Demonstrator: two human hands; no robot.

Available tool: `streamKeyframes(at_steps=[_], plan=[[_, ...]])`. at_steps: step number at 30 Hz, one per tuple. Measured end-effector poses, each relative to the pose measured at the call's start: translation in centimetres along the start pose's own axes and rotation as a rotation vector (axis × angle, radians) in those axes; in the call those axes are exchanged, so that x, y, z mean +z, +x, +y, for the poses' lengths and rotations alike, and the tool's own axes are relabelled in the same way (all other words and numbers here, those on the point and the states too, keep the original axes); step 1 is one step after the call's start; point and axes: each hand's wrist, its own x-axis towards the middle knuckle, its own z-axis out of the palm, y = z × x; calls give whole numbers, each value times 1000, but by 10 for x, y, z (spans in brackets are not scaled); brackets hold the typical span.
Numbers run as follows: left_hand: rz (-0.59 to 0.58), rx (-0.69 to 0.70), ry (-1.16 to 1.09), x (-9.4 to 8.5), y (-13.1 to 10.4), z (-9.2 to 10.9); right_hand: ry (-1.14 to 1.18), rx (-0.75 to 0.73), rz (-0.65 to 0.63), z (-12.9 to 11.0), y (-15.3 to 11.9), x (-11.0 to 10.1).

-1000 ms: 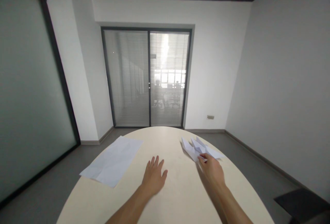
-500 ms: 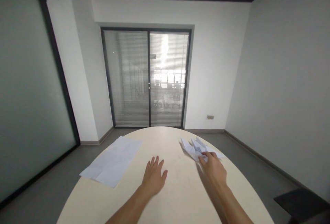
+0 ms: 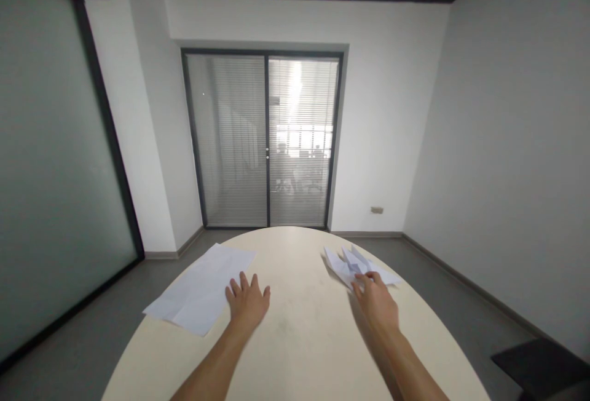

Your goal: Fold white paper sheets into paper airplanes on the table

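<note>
On the left side of the table lies a flat white sheet of paper (image 3: pixel 198 287) with faint creases. My left hand (image 3: pixel 249 304) is spread open, palm down, at the right edge of this sheet, its fingertips at or just over the edge. Several folded white paper pieces with pointed tips, like paper planes (image 3: pixel 338 266), lie together on the right side. My right hand (image 3: pixel 377 304) rests over their near edge with loosely bent fingers, thumb and index finger slightly apart. Its fingertips partly cover the folded paper, and any contact underneath is hidden.
The round cream table (image 3: pixel 295 352) has a curved edge. Beyond it stand glass doors with blinds (image 3: pixel 267 142). A frosted glass panel (image 3: pixel 50 161) is on the left, and a dark flat object (image 3: pixel 539 364) sits low at the right.
My left hand has moved left from the table's middle to the sheet's edge. My right hand has shifted slightly left, while the folded paper has stayed in place.
</note>
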Motion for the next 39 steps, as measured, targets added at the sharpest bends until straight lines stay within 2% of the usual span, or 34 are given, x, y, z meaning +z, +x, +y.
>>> streamKeyframes(at_steps=[10,18,24,39], plan=[[-1,183,-84,-3,-11,11,151,79,-16,7,4,3],[2,208,-92,-1,-11,12,192,189,-53,9,8,3],[12,216,-91,2,-11,12,166,75,67,11,9,8],[27,260,-105,-4,-13,12,152,52,68,11,8,12]])
